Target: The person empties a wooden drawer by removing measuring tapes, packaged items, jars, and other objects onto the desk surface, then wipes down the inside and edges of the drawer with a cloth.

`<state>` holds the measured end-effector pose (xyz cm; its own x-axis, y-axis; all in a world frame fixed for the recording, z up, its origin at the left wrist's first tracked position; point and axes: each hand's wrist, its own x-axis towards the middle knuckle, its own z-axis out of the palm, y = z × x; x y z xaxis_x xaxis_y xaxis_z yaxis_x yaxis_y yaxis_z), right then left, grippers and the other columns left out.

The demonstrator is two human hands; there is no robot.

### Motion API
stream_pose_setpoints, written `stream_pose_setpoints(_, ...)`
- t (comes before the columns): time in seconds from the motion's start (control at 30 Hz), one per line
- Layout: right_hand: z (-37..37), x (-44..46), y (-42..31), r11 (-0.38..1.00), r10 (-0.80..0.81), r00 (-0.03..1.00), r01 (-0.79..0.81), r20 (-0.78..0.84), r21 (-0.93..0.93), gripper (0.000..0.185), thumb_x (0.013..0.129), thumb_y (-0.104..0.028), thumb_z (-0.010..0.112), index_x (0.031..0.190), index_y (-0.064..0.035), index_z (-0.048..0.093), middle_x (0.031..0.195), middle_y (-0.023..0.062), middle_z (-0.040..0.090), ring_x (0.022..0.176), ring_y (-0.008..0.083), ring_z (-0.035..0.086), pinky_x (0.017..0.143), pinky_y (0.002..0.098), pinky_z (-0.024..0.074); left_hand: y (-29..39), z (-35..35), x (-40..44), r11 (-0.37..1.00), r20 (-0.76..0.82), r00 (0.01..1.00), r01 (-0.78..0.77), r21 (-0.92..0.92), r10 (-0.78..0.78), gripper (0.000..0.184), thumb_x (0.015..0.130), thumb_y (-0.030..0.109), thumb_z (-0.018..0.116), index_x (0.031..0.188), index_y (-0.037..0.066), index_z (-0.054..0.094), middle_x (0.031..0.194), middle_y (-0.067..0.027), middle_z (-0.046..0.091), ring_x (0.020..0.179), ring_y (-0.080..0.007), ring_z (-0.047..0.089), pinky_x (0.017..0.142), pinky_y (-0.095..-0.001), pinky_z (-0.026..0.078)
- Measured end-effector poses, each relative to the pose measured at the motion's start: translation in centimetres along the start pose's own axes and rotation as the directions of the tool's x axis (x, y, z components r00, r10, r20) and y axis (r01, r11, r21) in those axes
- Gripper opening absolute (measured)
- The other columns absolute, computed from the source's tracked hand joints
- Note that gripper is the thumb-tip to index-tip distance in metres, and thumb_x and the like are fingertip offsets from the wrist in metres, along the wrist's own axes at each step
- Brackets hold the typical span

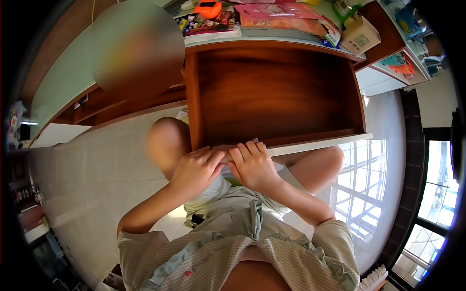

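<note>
An open wooden drawer stands pulled out in front of me, with nothing visible inside it. Both hands are at the left part of its pale front edge. My left hand has its fingers bent over the left end of that edge. Close beside it, my right hand curls its fingers over the top of the same edge. Between the hands is a crumpled pinkish cloth, pressed against the drawer front and partly hidden by the fingers.
Above the drawer, a desktop holds an orange tape-like object, pink packets, batteries or small tubes, and a cream box. My bent knees flank the drawer front. Tiled floor lies left; windows are at right.
</note>
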<state>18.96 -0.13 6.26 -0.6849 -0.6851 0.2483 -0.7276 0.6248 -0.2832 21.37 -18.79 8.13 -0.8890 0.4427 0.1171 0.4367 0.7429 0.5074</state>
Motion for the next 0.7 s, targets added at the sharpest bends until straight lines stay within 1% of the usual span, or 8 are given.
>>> stream_pose_setpoints(0.2,-0.9,1.9,1.0,0.967,-0.153,0.976,0.115,0.155,0.226,0.041,0.078,-0.028,0.061,0.108,-0.0016,0.052,0.089,0.0098,0.058,0.081,0.0244,0.057,0.073,0.0348,0.0458,-2.3,-2.1,-0.6,0.925,0.1,0.962,0.274,-0.262,-0.256,0.016,0.08,0.014,0.062,0.091,0.002,0.059,0.082,-0.0092,0.064,0.071,-0.0223,0.062,0.065,-0.0311,0.049)
stream_pose_setpoints(0.23,-1.4,2.5,1.6,0.923,-0.09,0.964,-0.013,0.251,0.384,0.045,0.077,-0.021,0.062,0.116,-0.0036,0.049,0.099,0.0123,0.06,0.086,0.0275,0.06,0.074,0.0333,0.0479,-3.1,-2.4,-0.5,0.889,0.116,0.948,0.318,-0.329,-0.296,0.016,0.082,0.015,0.062,0.091,0.001,0.06,0.08,-0.0082,0.064,0.07,-0.0193,0.062,0.065,-0.0294,0.049)
stream_pose_setpoints(0.33,-2.6,5.8,3.0,0.576,0.03,0.91,-0.354,0.414,0.737,0.043,0.076,-0.009,0.06,0.117,-0.0046,0.048,0.101,0.013,0.059,0.091,0.026,0.06,0.079,0.0305,0.0467,-5.3,-4.9,0.3,0.739,0.106,0.924,0.36,-0.57,-0.368,0.018,0.084,0.013,0.059,0.097,0.0,0.058,0.085,-0.0035,0.063,0.079,-0.0112,0.059,0.072,-0.0252,0.046)
stream_pose_setpoints(0.4,-0.7,7.6,4.4,0.531,0.021,0.984,-0.16,0.176,0.832,0.041,0.076,-0.002,0.053,0.116,-0.0044,0.048,0.099,0.0108,0.059,0.09,0.019,0.059,0.08,0.0276,0.0455,-6.8,-5.5,1.2,0.589,0.031,0.91,0.294,-0.753,-0.414,0.02,0.084,0.011,0.059,0.1,0.001,0.057,0.091,-0.0018,0.06,0.087,-0.0094,0.055,0.078,-0.024,0.044)
stream_pose_setpoints(0.43,-1.0,8.8,4.4,0.425,0.074,0.963,-0.265,0.258,0.865,0.041,0.075,0.006,0.049,0.115,-0.0007,0.047,0.099,0.0029,0.055,0.098,0.0097,0.05,0.086,0.023,0.0397,-7.5,-6.0,1.7,0.505,-0.004,0.897,0.245,-0.828,-0.442,0.021,0.084,0.01,0.059,0.102,0.001,0.056,0.093,-0.001,0.059,0.091,-0.0085,0.053,0.08,-0.0234,0.043)
stream_pose_setpoints(0.47,0.0,9.9,4.9,0.374,0.102,0.965,-0.261,0.24,0.89,0.034,0.079,-0.001,0.052,0.113,-0.0021,0.05,0.097,0.001,0.056,0.092,0.0088,0.052,0.08,0.0227,0.0419,-7.9,-7.0,2.4,0.469,0.034,0.896,0.264,-0.843,-0.443,0.026,0.082,0.01,0.061,0.106,0.002,0.055,0.101,-0.0022,0.057,0.1,-0.0107,0.051,0.087,-0.0244,0.04)
stream_pose_setpoints(0.57,1.4,13.0,5.0,0.147,0.324,0.875,-0.421,0.359,0.895,0.033,0.087,-0.025,0.056,0.113,-0.0045,0.054,0.091,-0.001,0.059,0.081,0.0067,0.053,0.068,0.0234,0.044,-10.7,-6.3,3.8,0.268,-0.012,0.885,0.127,-0.955,-0.465,0.029,0.081,0.016,0.065,0.107,0.004,0.056,0.096,-0.002,0.06,0.086,-0.0092,0.057,0.075,-0.0246,0.046)
stream_pose_setpoints(0.7,3.6,16.6,5.6,0.066,0.444,0.83,-0.406,0.337,0.911,0.037,0.087,-0.031,0.055,0.105,0.0006,0.058,0.09,0.0009,0.06,0.081,0.0079,0.053,0.073,0.0221,0.0418,-14.3,-4.7,6.0,0.202,0.051,0.756,0.239,-0.95,-0.653,0.031,0.087,0.031,0.059,0.099,0.003,0.059,0.087,-0.0018,0.061,0.076,-0.0072,0.058,0.066,-0.0215,0.045)
